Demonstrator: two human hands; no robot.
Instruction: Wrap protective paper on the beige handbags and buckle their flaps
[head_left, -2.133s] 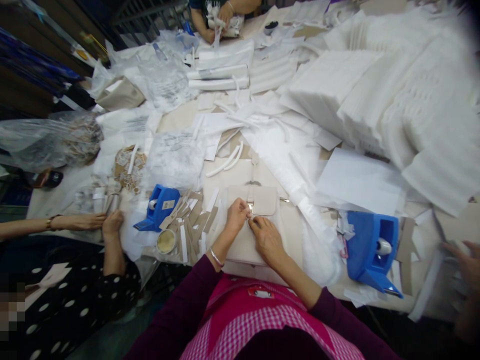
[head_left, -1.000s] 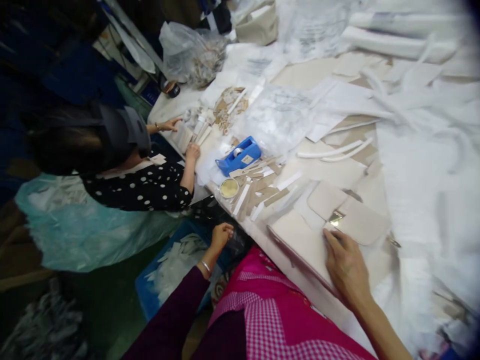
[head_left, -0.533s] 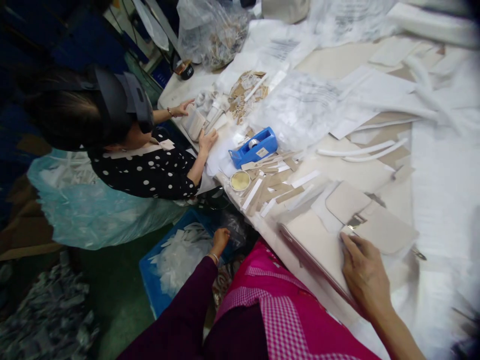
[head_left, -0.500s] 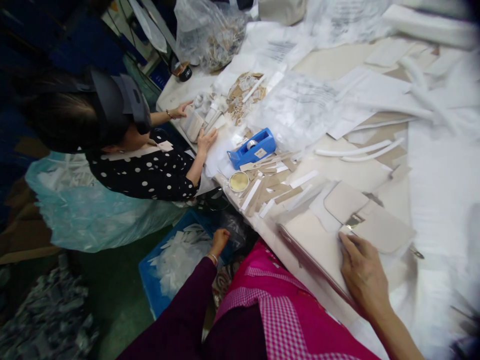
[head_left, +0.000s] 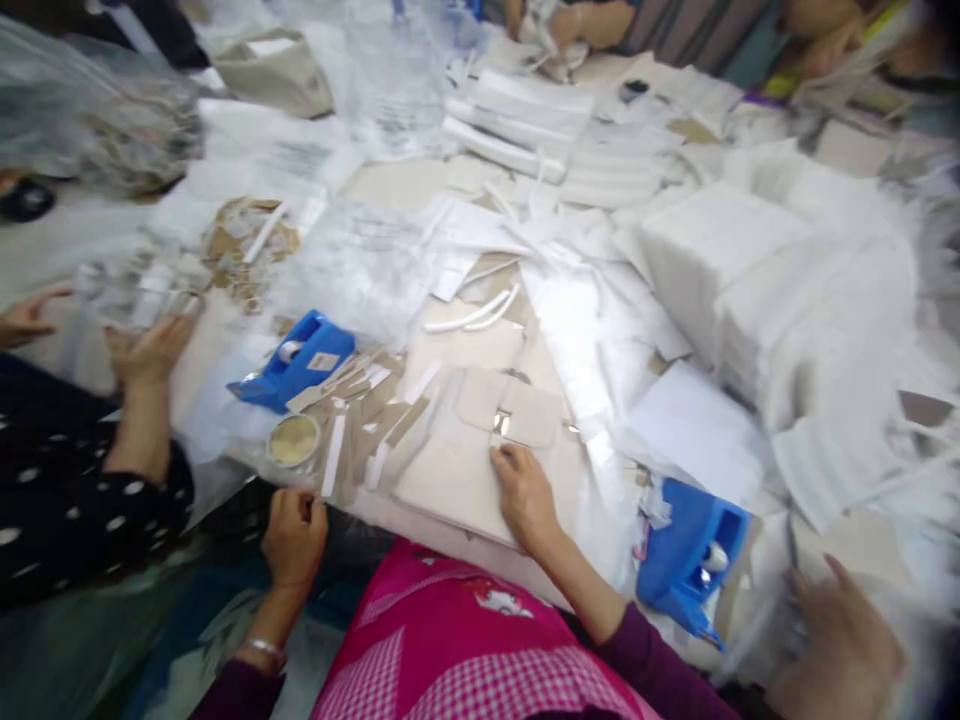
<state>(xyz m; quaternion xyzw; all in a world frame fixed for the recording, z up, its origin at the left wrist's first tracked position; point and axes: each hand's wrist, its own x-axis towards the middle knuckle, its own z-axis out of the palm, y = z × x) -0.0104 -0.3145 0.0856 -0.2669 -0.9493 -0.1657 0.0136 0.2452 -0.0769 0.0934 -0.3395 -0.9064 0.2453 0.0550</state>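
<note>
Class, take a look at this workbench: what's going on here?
A person in a pink apron rests the right hand flat on a cream bag, just below its metal clasp. The left hand, fingers curled, is at the table edge near a round tin. Blue tape dispensers sit on both sides. A co-worker's hands are at the left.

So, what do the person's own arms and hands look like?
Both hands are bare, without gloves: the left hand and the right hand. The arms wear dark purple long sleeves, which end short of the wrists. A thin silver bracelet circles the left wrist. The blur hides whether there are rings.
</note>
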